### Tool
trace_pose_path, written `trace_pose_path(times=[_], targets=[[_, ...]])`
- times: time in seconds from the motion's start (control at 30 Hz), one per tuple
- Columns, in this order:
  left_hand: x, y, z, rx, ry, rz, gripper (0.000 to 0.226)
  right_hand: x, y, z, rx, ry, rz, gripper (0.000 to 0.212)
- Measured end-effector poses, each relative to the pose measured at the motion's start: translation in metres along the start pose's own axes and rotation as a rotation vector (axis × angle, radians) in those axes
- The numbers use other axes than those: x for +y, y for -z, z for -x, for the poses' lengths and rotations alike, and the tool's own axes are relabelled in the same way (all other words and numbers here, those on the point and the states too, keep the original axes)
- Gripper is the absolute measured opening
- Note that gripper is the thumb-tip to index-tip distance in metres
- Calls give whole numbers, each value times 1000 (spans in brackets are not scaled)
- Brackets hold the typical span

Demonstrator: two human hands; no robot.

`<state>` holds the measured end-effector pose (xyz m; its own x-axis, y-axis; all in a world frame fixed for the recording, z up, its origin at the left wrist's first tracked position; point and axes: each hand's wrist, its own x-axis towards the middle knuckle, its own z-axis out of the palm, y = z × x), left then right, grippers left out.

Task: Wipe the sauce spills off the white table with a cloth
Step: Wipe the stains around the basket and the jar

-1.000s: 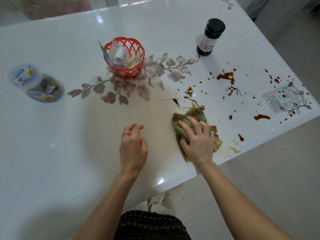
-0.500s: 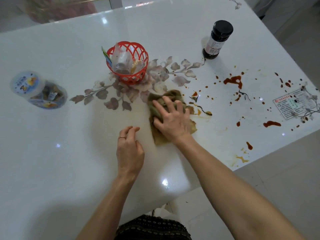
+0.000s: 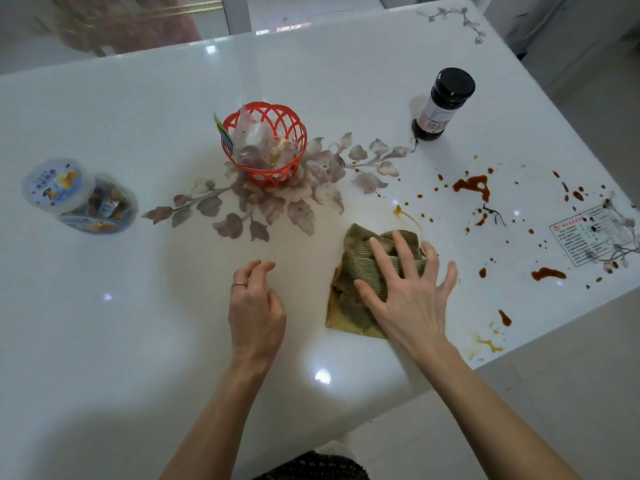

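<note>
A crumpled olive-green cloth (image 3: 360, 268) lies on the white table (image 3: 138, 306) near its front edge. My right hand (image 3: 408, 292) presses flat on the cloth with fingers spread. My left hand (image 3: 254, 303) rests on the table to the left of the cloth, fingers loosely curled, holding nothing. Red-brown sauce spills (image 3: 472, 185) dot the table to the right of the cloth, with a larger blob (image 3: 549, 273) near the right edge and a yellowish smear (image 3: 488, 344) at the front edge. A thin smear (image 3: 405, 214) runs just beyond the cloth.
A dark sauce bottle (image 3: 443, 105) stands at the back right. A red plastic basket (image 3: 265, 147) with packets sits mid-table on a printed flower pattern. A clear snack jar (image 3: 79, 197) lies at the left. A printed label (image 3: 592, 233) is stuck near the right edge.
My right hand slid the cloth left toward the flower print, then back right and nearer the front edge; its fingers are now spread wider. My left hand stayed put.
</note>
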<state>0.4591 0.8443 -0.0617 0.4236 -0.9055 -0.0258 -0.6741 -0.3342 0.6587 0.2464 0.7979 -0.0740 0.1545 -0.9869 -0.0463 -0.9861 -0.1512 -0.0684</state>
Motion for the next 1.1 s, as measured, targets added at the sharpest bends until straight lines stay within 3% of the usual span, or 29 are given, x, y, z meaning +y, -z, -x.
trace_pose_path(times=[0.13, 0.27, 0.4, 0.6, 0.73, 0.83, 1.1], targets=[[0, -1, -4, -18, -4, 7, 42, -18, -27, 1, -37, 251, 43, 73], [6, -5, -8, -36, -23, 15, 42, -41, -38, -20, 28, 334, 30, 62], [15, -11, -15, -67, -44, 19, 42, -40, -34, -64, 38, 267, 41, 55], [13, -14, -25, -72, -49, 13, 42, -39, -34, -66, 107, -90, -10, 51], [13, -18, -30, -87, -60, 28, 42, -60, -44, -40, 165, 91, 28, 45], [16, -22, -38, -83, -96, 35, 43, -64, -46, -72, 242, 186, 8, 40], [29, -31, -87, -87, -198, -15, 45, -80, -37, -169, 130, 117, 21, 52]])
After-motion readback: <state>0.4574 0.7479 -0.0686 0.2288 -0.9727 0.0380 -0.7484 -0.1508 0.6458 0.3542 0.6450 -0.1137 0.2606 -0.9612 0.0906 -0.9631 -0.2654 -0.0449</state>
